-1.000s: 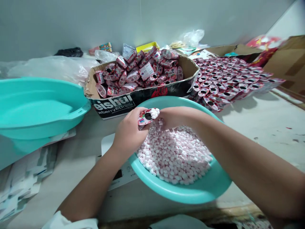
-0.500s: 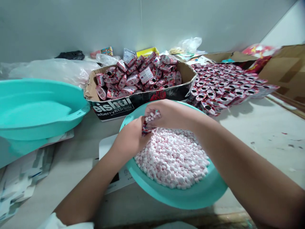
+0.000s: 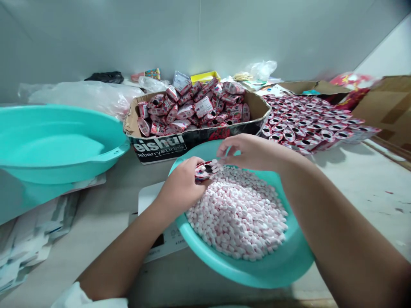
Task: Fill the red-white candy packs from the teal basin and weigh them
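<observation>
A small printed red-and-pink candy box (image 3: 201, 172) with an oval end and a dark hole is gripped in my left hand (image 3: 182, 186), its hole facing up. White and pale pink candies (image 3: 239, 218) fill much of a turquoise basin (image 3: 253, 274) under both hands. My right hand (image 3: 248, 150) is just right of the box, fingers loosely curled and apart. Several candies lie between its fingertips and the hole, over the box's edge. I see none held in the palm.
Behind the basin, a cut-down cardboard box (image 3: 160, 147) holds many similar candy boxes. More candy boxes (image 3: 308, 124) stand packed upright at right, holes up. Another turquoise basin (image 3: 109, 156) is at left. A white flat device (image 3: 167, 246) lies partly under the near basin. Cardboard (image 3: 391, 102) stands far right.
My right hand, cupped round a handful of candies, has opened and moved right, off the box. The box's hole now shows, with candies spilled beside it. The view has shifted slightly.
</observation>
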`<action>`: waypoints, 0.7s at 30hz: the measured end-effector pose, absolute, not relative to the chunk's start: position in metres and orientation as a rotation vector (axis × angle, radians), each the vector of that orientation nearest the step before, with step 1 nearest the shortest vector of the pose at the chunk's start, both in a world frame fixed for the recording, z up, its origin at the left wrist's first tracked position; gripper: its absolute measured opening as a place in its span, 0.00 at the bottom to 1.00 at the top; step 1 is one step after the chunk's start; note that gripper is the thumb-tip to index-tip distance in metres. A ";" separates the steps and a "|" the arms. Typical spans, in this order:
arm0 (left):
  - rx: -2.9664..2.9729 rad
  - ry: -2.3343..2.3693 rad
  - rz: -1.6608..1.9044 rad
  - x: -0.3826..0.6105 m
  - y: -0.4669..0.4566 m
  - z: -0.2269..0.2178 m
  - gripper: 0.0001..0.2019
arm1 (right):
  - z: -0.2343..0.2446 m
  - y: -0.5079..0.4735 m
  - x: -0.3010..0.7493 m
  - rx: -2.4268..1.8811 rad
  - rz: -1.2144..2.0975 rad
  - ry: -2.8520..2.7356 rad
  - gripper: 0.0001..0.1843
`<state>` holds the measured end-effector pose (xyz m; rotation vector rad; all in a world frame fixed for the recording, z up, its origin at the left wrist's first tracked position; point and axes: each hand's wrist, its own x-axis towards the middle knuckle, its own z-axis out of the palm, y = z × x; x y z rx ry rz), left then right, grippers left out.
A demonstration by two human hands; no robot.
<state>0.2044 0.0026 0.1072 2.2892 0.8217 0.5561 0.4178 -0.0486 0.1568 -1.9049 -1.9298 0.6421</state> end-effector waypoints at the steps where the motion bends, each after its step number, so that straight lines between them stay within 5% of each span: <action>1: 2.300 0.829 0.543 0.204 0.003 0.107 0.12 | 0.155 -0.047 0.417 -1.887 0.673 -1.951 0.12; 12: 2.258 0.824 0.573 0.202 0.004 0.107 0.13 | 0.149 -0.043 0.412 -1.643 0.754 -1.753 0.14; 18: 2.191 0.903 0.683 0.204 0.005 0.103 0.16 | 0.077 -0.015 0.411 -1.849 0.756 -1.405 0.06; 21: 2.144 0.938 0.732 0.204 0.006 0.101 0.17 | 0.043 -0.013 0.388 -1.714 0.781 -1.106 0.11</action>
